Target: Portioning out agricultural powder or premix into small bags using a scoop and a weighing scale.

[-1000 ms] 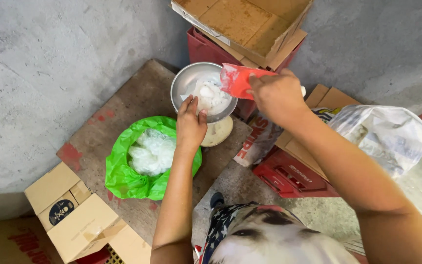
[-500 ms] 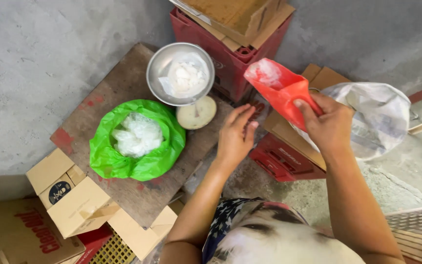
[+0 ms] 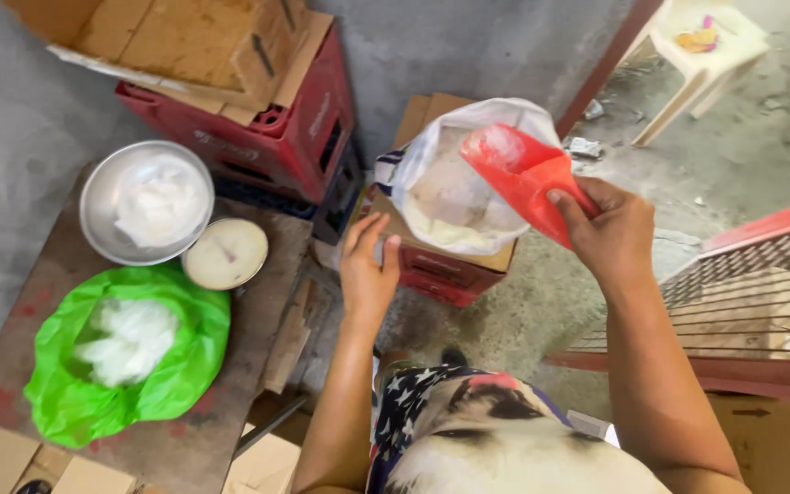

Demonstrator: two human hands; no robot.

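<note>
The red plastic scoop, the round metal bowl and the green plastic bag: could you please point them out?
red plastic scoop (image 3: 516,174), head view, on its flat blade.
round metal bowl (image 3: 95,203), head view, on its left rim.
green plastic bag (image 3: 189,352), head view, on its right fold.

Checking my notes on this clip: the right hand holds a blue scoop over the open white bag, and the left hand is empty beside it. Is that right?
Not quite: the scoop is red, not blue, as the head view shows. The right hand does hold it over the open white bag, and the left hand is empty beside it.
</note>
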